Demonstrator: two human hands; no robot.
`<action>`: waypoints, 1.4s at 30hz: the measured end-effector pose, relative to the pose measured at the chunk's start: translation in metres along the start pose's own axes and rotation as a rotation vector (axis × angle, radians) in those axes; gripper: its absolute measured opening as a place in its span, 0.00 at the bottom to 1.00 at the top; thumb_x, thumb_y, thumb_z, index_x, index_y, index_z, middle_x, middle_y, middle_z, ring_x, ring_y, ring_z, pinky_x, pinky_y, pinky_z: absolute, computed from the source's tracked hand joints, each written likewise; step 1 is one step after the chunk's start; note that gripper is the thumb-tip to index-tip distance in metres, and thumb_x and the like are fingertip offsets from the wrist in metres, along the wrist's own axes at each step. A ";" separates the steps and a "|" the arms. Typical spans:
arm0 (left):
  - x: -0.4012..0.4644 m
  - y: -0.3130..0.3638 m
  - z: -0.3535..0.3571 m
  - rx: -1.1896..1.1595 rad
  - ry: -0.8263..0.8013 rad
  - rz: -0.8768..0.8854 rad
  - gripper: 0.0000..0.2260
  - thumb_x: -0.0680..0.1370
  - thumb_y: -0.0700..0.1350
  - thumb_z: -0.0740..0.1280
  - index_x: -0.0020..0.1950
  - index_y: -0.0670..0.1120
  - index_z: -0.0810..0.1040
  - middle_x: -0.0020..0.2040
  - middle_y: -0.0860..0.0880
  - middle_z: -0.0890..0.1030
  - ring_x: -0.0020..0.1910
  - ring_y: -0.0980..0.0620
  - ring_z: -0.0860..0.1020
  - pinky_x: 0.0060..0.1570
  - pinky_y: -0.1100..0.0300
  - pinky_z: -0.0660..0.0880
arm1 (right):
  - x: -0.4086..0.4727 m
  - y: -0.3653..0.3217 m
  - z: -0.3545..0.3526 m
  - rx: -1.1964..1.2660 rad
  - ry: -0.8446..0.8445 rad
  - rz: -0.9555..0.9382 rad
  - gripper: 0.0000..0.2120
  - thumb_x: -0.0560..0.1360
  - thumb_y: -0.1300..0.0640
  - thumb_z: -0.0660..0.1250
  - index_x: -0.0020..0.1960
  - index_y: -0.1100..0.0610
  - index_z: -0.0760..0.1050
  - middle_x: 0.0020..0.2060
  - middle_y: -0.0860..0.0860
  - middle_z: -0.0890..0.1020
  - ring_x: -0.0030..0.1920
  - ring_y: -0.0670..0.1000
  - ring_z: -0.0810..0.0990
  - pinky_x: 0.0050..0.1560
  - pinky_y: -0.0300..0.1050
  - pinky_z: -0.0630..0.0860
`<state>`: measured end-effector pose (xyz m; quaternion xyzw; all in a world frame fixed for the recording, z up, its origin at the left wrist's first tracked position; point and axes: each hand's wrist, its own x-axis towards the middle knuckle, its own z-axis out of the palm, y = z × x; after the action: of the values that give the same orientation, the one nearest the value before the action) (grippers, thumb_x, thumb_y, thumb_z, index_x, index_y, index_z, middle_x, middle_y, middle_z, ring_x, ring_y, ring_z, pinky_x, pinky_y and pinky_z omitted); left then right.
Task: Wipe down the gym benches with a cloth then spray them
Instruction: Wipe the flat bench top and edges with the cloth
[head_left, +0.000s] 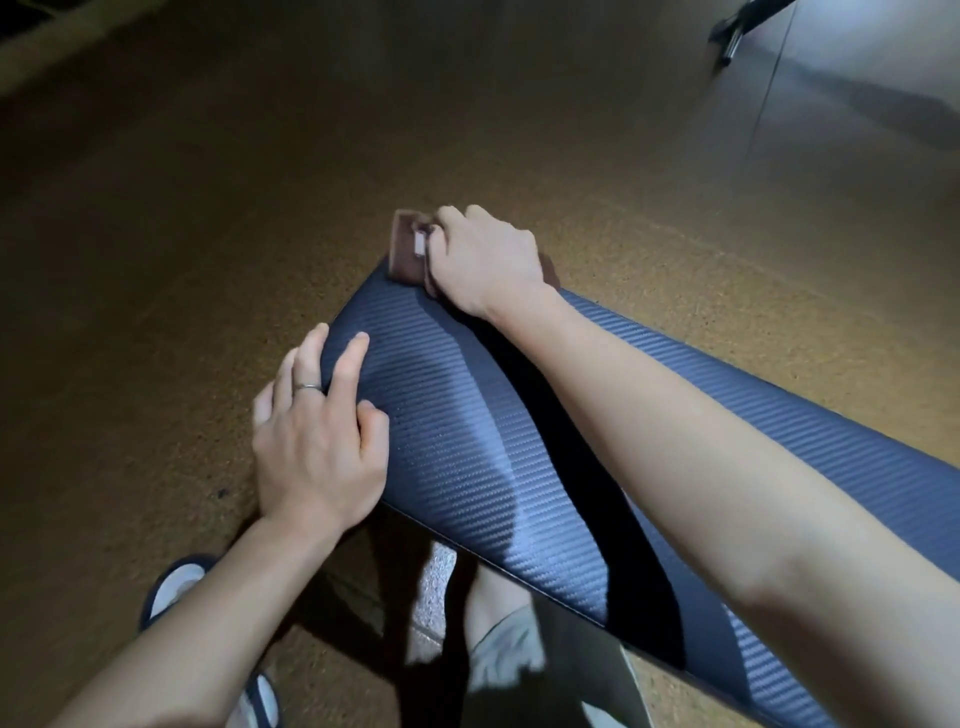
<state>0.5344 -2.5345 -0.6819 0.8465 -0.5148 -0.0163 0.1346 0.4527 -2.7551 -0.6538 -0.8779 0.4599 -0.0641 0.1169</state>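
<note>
A dark blue padded gym bench (467, 441) with a ribbed carbon-weave cover runs from the lower right toward the centre. My right hand (483, 260) grips a folded brown cloth (405, 254) with a small white tag, pressed against the bench's far end. My left hand (317, 436) rests on the bench's left edge, its fingers spread flat over the side and a ring on one finger. The shadow of my right forearm falls across the pad.
Brown speckled rubber flooring (208, 234) surrounds the bench. My foot in a blue and white slipper (176, 592) stands at the lower left, and part of the bench frame shows below the pad. A dark equipment leg (737, 26) sits on lighter flooring at the top right.
</note>
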 end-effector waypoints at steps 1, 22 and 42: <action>0.000 0.000 0.000 -0.001 0.000 -0.003 0.27 0.78 0.50 0.54 0.78 0.50 0.66 0.79 0.42 0.64 0.77 0.42 0.64 0.72 0.39 0.63 | -0.014 0.014 -0.003 0.003 0.005 0.038 0.19 0.84 0.47 0.49 0.63 0.52 0.74 0.58 0.55 0.79 0.56 0.61 0.80 0.49 0.53 0.65; 0.001 0.003 -0.004 0.028 -0.049 -0.030 0.28 0.78 0.50 0.53 0.79 0.51 0.67 0.79 0.43 0.65 0.76 0.42 0.65 0.72 0.40 0.63 | -0.026 0.030 -0.009 -0.050 0.003 0.052 0.19 0.85 0.47 0.48 0.61 0.54 0.74 0.58 0.57 0.79 0.56 0.63 0.80 0.50 0.55 0.67; 0.002 -0.006 -0.019 -0.264 -0.162 -0.083 0.27 0.83 0.51 0.55 0.83 0.51 0.55 0.82 0.50 0.57 0.79 0.48 0.61 0.78 0.48 0.58 | -0.005 -0.033 0.023 -0.149 0.150 -0.002 0.21 0.83 0.48 0.49 0.64 0.56 0.76 0.62 0.57 0.77 0.62 0.61 0.75 0.62 0.57 0.69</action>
<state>0.5436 -2.5297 -0.6649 0.8381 -0.4817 -0.1576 0.2019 0.4808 -2.7296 -0.6675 -0.8773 0.4701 -0.0952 0.0164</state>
